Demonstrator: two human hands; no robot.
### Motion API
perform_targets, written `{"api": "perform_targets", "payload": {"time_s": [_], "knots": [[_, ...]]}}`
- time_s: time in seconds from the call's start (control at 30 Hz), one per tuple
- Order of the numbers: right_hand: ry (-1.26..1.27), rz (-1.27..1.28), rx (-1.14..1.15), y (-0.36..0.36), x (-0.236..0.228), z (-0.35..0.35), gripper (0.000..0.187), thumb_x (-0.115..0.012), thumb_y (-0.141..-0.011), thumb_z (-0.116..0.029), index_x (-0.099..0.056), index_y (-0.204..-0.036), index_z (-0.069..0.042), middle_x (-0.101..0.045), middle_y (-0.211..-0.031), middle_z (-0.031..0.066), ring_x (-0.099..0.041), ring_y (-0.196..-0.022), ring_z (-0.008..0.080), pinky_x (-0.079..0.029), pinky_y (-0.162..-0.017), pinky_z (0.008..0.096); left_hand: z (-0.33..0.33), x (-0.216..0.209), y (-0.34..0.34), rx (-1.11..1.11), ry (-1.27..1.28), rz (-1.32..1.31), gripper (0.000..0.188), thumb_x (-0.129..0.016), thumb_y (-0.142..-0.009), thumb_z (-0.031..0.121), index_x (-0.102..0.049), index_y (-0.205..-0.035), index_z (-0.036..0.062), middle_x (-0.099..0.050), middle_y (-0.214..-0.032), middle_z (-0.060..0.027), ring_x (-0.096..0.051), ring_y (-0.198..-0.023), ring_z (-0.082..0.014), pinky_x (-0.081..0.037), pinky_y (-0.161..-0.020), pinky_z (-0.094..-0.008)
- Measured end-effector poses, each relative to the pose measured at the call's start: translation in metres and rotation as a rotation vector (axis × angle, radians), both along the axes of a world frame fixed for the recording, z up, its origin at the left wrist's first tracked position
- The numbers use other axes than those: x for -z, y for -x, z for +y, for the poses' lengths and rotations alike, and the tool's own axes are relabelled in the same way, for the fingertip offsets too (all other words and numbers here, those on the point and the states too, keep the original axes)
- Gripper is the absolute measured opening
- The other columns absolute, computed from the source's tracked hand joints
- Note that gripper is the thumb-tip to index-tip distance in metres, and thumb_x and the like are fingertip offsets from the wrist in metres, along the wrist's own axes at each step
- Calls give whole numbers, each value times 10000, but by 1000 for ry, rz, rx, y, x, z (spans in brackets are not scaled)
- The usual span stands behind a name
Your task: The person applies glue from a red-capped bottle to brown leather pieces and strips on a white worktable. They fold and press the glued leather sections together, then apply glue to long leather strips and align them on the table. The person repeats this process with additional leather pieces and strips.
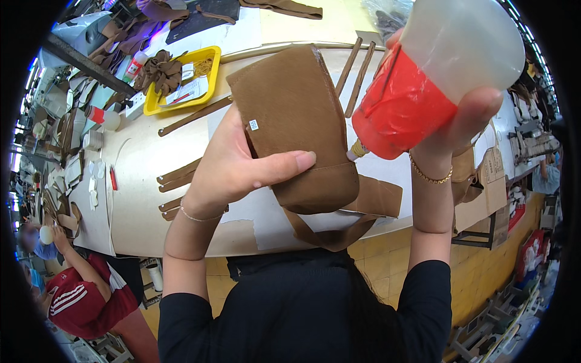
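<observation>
My left hand (236, 163) grips a brown leather bag piece (296, 115) with a small white sticker, thumb across its front and the other fingers hidden behind. In my right hand (457, 124) is a squeeze bottle (417, 91), translucent with a red band, tipped so its nozzle points down and left. The nozzle tip is at the right edge of the leather piece; whether anything comes out of it I cannot tell. Below the piece, a brown strap (333, 233) and a flat brown flap (381, 196) lie on the table.
A yellow tray (213, 81) with brown pieces and rubber bands sits at the back left. Narrow brown strips (180, 175) lie along the table (142, 199). A red pen (113, 178) rests farther left. Another person in a red top (91, 296) works at the lower left.
</observation>
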State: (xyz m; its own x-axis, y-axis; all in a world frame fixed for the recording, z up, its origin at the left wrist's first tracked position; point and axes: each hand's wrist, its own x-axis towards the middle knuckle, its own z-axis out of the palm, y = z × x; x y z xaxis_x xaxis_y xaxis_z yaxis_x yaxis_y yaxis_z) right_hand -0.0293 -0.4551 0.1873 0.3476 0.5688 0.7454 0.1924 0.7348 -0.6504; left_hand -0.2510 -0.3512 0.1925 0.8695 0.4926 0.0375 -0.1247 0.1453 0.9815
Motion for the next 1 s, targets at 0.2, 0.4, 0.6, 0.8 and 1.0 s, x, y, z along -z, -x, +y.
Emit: {"api": "perform_targets", "payload": {"time_s": [0.2, 0.4, 0.6, 0.8, 1.0], "knots": [[264, 243, 151, -10, 15, -13, 883, -437, -799, -771, -475, -1187, 21, -575, -1090, 215, -643, -836, 276, -575, -672, 358, 10, -3, 3, -80, 23, -20, 577, -736, -745, 100, -460, -1235, -26, -602, -1082, -83, -585, -973, -141, -480, -857, -284], [524, 905, -623, -21, 52, -1, 828, -420, -808, -767, -539, -1059, 13, -498, -1279, 262, -644, -943, 384, -601, -697, 436, 60, -26, 5, -203, 177, -253, 424, -661, -848, 216, -579, -1210, 12, -651, -1079, -113, -649, -955, -180, -541, -834, -325], [621, 1097, -700, 6, 96, 38, 971, -477, -771, -776, -236, -1377, -58, -419, -1321, 218, -558, -1100, 448, -545, -818, 527, 102, -41, 0, -424, -891, -468, 463, -481, -956, 268, -473, -1280, -63, -540, -1188, -209, -586, -990, -231, -480, -844, -303], [541, 1425, -667, 29, 96, 88, 896, -478, -795, -751, -286, -1324, -54, -389, -1295, 216, -466, -1202, 456, -467, -962, 524, 133, -51, -11, -621, -1197, -559, 526, -419, -978, 394, -507, -1188, -80, -554, -885, -109, -480, -565, -68, -322, -443, -186], [414, 1151, -376, -46, 91, 124, 754, -404, -853, -721, -437, -1145, -27, -522, -1099, 213, -544, -1097, 405, -437, -995, 558, 162, -62, 32, -91, -78, -138, 426, -577, -920, 330, -567, -1198, 6, -636, -1062, -103, -617, -908, -147, -488, -803, -275]]}}
